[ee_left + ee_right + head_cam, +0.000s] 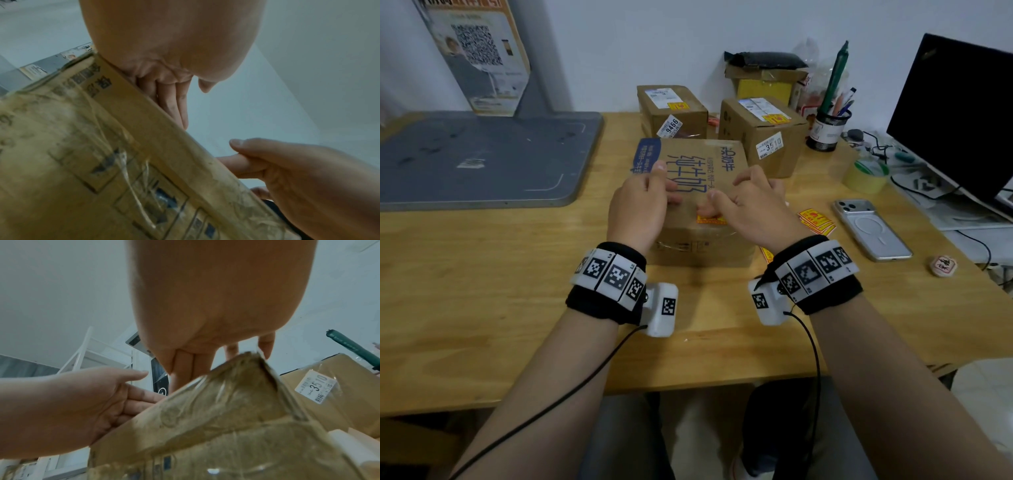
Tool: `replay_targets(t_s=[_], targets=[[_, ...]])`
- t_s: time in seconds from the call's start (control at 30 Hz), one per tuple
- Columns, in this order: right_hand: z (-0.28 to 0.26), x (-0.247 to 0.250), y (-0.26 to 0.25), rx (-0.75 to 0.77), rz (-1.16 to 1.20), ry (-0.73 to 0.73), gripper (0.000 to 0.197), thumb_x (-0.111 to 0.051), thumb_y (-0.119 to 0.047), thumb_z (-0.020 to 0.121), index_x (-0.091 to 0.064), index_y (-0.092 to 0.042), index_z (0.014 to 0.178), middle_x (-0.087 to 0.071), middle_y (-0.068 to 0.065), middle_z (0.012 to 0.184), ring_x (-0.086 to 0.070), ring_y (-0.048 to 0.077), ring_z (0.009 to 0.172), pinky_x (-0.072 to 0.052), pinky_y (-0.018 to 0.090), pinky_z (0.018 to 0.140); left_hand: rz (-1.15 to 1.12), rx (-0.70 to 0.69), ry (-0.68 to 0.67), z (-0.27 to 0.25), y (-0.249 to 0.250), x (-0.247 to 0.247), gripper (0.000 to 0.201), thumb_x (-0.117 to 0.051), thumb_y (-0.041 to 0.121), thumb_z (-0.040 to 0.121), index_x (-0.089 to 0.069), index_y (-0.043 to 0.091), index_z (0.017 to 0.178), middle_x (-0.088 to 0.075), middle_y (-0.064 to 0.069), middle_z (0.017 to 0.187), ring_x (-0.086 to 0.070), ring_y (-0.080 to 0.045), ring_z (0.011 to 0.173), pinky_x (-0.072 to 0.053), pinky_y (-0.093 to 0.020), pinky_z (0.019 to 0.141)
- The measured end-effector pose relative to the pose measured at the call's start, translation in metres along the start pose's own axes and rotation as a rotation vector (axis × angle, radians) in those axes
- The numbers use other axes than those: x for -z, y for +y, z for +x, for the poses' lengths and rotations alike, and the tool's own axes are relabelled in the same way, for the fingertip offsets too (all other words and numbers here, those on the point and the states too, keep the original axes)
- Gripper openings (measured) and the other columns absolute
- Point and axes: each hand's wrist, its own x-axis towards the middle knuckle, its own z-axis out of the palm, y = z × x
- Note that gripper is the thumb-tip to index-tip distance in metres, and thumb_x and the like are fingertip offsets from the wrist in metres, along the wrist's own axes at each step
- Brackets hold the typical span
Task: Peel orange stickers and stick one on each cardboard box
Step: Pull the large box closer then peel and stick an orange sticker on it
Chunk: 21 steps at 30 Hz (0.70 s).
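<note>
Milk carton box (pixel 698 205), orange sticker (pixel 710 219) on its top near edge, on the table (pixel 482 274).
Left hand (pixel 637 209) rests straight fingers on the box top, grip open, holding nothing; right hand (pixel 750 205) fingertips press on the sticker, grip loose. Right of the right hand: spare orange stickers (pixel 816 221), phone (pixel 871 229). Beyond both hands: two stickered boxes (pixel 671 109).
</note>
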Motion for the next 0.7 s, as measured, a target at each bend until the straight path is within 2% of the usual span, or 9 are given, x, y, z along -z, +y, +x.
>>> replay_targets(t_s=[0.07,0.1,0.23,0.3,0.4,0.53,0.63,0.7], targets=[[-0.001,0.0,-0.001,0.027,0.027,0.035,0.046,-0.038,-0.045,0.107,-0.082,-0.042,0.095,-0.058,-0.009,0.116,-0.039,0.012,0.127,-0.021,0.041,0.106,0.002,0.008,0.004,0.001,0.001,-0.001,0.055,-0.029,0.05,0.105,-0.075,0.021,0.093,-0.078,0.006,0.079,-0.065,-0.006,0.089,-0.039,-0.024,0.07],[-0.001,0.0,-0.001,0.022,0.027,0.044,0.046,-0.038,-0.045,0.107,-0.082,-0.042,0.095,-0.06,-0.009,0.116,-0.039,0.012,0.127,-0.022,0.041,0.106,0.015,0.007,0.005,0.001,0.002,-0.003,0.055,-0.03,0.049,0.104,-0.075,0.021,0.092,-0.077,0.006,0.079,-0.065,-0.007,0.088,-0.039,-0.027,0.072],[-0.001,-0.007,0.004,-0.069,-0.078,0.042,0.052,-0.029,-0.053,0.106,-0.077,-0.036,0.117,-0.061,-0.002,0.123,-0.036,0.015,0.131,-0.023,0.043,0.102,0.069,0.013,0.023,0.002,0.002,-0.007,0.053,-0.032,0.051,0.103,-0.075,0.022,0.092,-0.077,0.008,0.079,-0.066,-0.008,0.087,-0.042,-0.03,0.077],[-0.003,-0.007,0.004,-0.05,-0.088,0.049,0.052,-0.032,-0.052,0.106,-0.078,-0.032,0.116,-0.06,0.0,0.122,-0.037,0.015,0.131,-0.025,0.043,0.103,0.075,0.008,0.027,0.001,0.002,-0.008,0.052,-0.033,0.052,0.102,-0.075,0.022,0.093,-0.077,0.008,0.08,-0.066,-0.007,0.085,-0.044,-0.03,0.078],[-0.004,-0.004,0.001,-0.02,-0.038,0.062,0.049,-0.038,-0.049,0.105,-0.083,-0.03,0.101,-0.059,-0.004,0.115,-0.038,0.013,0.126,-0.027,0.044,0.105,0.079,0.006,0.035,0.001,0.002,-0.008,0.051,-0.034,0.051,0.103,-0.074,0.022,0.093,-0.077,0.008,0.08,-0.063,0.0,0.079,-0.042,-0.027,0.074],[-0.002,-0.012,0.009,-0.102,-0.073,0.053,0.06,-0.024,-0.059,0.101,-0.077,-0.035,0.116,-0.062,-0.001,0.118,-0.037,0.015,0.125,-0.026,0.046,0.103,0.098,0.011,0.03,0.0,0.004,-0.009,0.048,-0.035,0.049,0.103,-0.074,0.023,0.095,-0.076,0.009,0.08,-0.062,-0.001,0.081,-0.04,-0.028,0.071],[-0.005,-0.008,0.006,-0.08,-0.045,0.074,0.054,-0.033,-0.053,0.103,-0.081,-0.031,0.105,-0.062,0.002,0.113,-0.04,0.017,0.122,-0.027,0.045,0.102,0.1,0.014,0.033,-0.001,0.004,-0.009,0.046,-0.036,0.049,0.103,-0.073,0.024,0.094,-0.076,0.01,0.08,-0.062,0.0,0.082,-0.04,-0.028,0.073],[-0.007,-0.001,0.004,-0.061,0.001,0.057,0.049,-0.037,-0.047,0.104,-0.083,-0.033,0.097,-0.063,0.001,0.112,-0.04,0.017,0.12,-0.026,0.044,0.102,0.106,0.014,0.037,-0.001,0.004,-0.009,0.044,-0.036,0.048,0.102,-0.073,0.025,0.092,-0.076,0.01,0.079,-0.061,0.001,0.08,-0.041,-0.029,0.074]])
